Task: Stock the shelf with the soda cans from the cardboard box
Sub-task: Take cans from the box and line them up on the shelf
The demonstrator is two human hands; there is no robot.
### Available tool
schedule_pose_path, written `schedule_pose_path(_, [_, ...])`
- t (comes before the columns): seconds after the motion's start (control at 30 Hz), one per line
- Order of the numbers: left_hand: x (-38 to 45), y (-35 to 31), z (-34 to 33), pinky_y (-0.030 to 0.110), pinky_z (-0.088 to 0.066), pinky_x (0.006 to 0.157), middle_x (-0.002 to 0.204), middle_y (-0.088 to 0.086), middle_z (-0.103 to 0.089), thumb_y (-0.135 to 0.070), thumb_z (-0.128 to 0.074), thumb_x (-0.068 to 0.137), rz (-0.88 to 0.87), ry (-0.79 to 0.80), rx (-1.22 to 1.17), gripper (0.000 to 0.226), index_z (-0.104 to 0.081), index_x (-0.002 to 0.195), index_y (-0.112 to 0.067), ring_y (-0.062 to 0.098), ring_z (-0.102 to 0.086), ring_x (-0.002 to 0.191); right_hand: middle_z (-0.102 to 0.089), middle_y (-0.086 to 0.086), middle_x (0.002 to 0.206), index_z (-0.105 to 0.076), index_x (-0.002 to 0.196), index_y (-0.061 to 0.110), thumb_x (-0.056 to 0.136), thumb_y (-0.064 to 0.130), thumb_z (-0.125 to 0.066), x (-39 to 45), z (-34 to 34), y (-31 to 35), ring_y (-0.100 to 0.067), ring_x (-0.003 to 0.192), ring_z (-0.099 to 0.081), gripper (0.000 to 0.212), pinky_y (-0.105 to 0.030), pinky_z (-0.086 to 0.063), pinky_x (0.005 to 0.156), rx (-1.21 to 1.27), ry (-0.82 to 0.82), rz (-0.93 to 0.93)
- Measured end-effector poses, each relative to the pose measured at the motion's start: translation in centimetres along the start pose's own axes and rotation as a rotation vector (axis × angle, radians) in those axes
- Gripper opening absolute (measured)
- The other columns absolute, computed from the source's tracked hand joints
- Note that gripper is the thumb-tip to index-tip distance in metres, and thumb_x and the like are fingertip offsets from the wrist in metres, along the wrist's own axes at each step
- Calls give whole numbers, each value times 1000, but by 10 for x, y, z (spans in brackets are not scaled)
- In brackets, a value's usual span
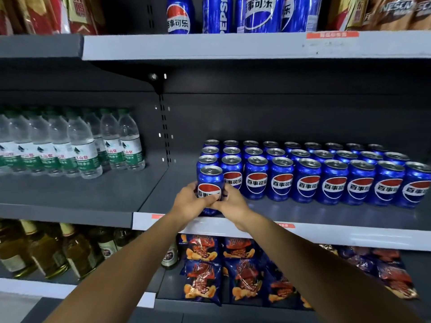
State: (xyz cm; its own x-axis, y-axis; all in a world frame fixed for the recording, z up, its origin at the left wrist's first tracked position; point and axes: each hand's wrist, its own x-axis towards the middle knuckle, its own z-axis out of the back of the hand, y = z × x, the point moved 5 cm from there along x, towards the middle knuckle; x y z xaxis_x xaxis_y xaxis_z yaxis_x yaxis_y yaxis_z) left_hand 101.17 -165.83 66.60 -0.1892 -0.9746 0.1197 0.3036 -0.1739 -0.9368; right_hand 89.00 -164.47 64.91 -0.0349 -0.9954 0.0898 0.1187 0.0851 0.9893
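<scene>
Both hands grip one blue soda can (210,183) from either side, the left hand (190,203) and the right hand (233,202) with fingers curled round its lower half, thumbs meeting in front of the logo. The can stands upright at the front edge of the grey shelf (326,216), at the left end of the block of cans (326,176), just ahead of its front row. Water bottles (77,145) stand on the neighbouring shelf board to the left, and chip bags (203,271) lie on the shelf below.

Both hands, left (189,202) and right (231,201), grip an upright soda can (210,180) at the shelf (326,220) front.
</scene>
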Motion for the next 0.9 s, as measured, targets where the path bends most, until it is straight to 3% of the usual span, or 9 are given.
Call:
schedule_pose_path(0.3, [10, 14, 13, 16, -47, 73, 105, -6, -65, -26, -80, 74, 37, -4, -6, 59, -53, 126, -18, 1, -60, 90, -64, 0, 114, -49, 113, 25, 74, -5, -73, 12, -8, -2, -17, 107, -61, 54, -31, -51, 92, -71, 14, -15])
schedule_pose_path(0.57, [10, 15, 11, 21, -50, 79, 107, -4, -64, -14, -78, 75, 37, 75, -99, 57, -50, 124, -19, 7, -61, 97, -63, 0, 116, -45, 115, 26, 75, 2, -74, 12, -9, -7, -17, 110, -59, 55, -38, -48, 100, -103, 19, -35])
schedule_pose_path(0.9, [12, 19, 13, 24, -50, 83, 106, -6, -65, -13, -79, 75, 48, 106, -119, 52, -53, 118, -23, 7, -62, 98, -60, 8, 110, -42, 117, 26, 81, 6, -71, 9, -7, -5, -12, 109, -58, 51, -31, -48, 98, -126, 42, -30])
